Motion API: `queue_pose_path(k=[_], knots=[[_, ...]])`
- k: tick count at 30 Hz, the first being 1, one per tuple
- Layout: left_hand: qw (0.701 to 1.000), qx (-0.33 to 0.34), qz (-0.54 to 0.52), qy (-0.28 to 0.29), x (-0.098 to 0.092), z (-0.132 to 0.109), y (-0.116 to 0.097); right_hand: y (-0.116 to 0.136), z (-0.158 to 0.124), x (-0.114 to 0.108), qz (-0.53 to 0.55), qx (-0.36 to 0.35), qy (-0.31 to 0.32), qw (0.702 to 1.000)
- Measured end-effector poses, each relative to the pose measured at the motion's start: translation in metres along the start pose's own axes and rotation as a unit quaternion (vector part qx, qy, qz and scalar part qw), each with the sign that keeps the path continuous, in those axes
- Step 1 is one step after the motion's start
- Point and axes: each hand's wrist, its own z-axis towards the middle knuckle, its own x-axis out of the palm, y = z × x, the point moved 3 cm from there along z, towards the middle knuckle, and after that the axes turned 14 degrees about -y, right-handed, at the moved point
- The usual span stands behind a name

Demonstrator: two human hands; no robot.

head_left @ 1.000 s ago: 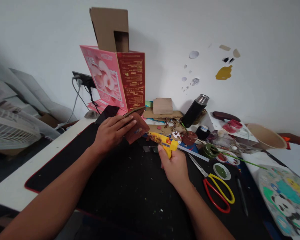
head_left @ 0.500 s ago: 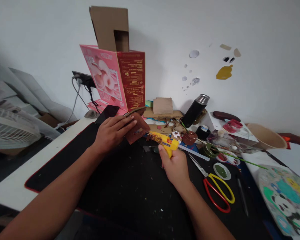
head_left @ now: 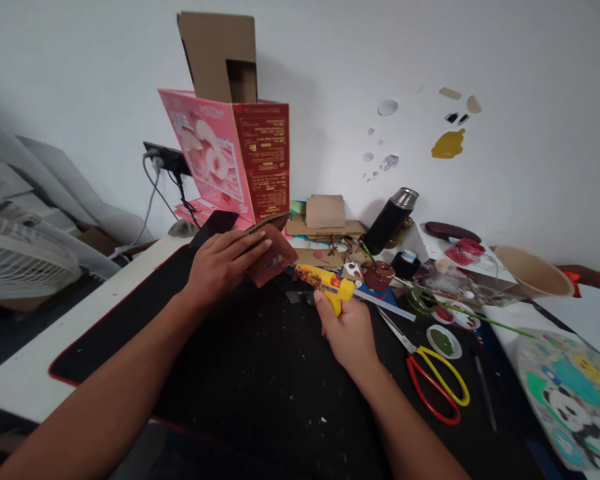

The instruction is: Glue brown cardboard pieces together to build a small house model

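My left hand grips a small reddish-brown box-like piece, tilted above the black mat. Its fingers lie across the piece's left side, and the thumb is hidden. A greenish-brown edge shows at the top of the piece. My right hand is wrapped round the handle of a yellow hot glue gun with dark stains on its barrel. The nozzle points left, at the right edge of the brown piece; whether it touches cannot be made out. A clear glue stick sticks out behind the gun.
Scissors with red and yellow handles and a black pen lie on the mat at right. Behind stand paint pots, a black thermos, cardboard pieces and a pink-red box. A panda-painted board lies far right.
The glue gun and the brown piece have shifted very slightly to the left. Both hands keep their hold, and the rest looks the same.
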Motion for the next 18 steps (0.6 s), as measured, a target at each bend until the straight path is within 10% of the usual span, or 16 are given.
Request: queue_pose_path(k=[18], knots=[[1.000,0.007,0.012,-0.001,-0.0001,-0.0002,0.0011,-0.0102,-0.0048,0.0046,0.061,0.039,0.029,0.997]])
